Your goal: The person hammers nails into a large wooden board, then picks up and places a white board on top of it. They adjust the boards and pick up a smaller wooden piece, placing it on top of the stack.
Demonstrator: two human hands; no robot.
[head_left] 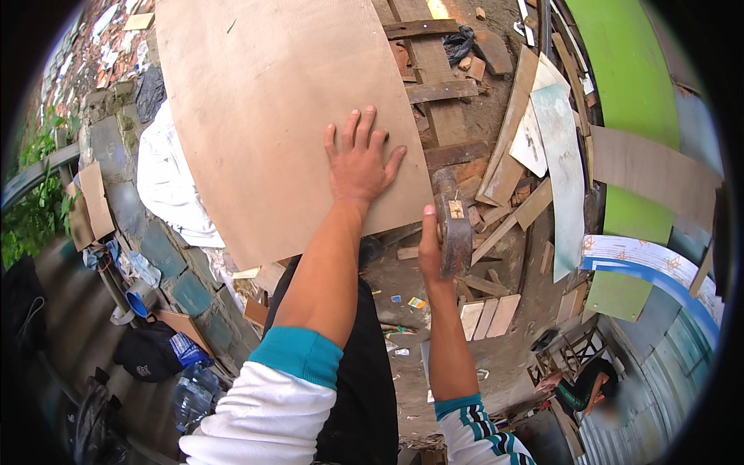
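Note:
A large thin brown plywood sheet [263, 116] spreads out before me. My left hand [360, 167] lies on its near right part, palm down with the fingers spread. Just off the sheet's right edge, my right hand [430, 256] is closed around a hammer. The dark, rusty hammer head [456, 240] stands upright beside my thumb, and the pale end of the handle shows in its eye. The rest of the handle is hidden behind the head and my hand.
Wooden slats [442, 91] and brick pieces lie right of the sheet. Short offcuts [490, 316] rest on the ground below. A white cloth [174, 182] sits against the sheet's left edge. A low stone wall [167, 252] runs at left, near a black bag [149, 353]. Another person [589, 386] is at lower right.

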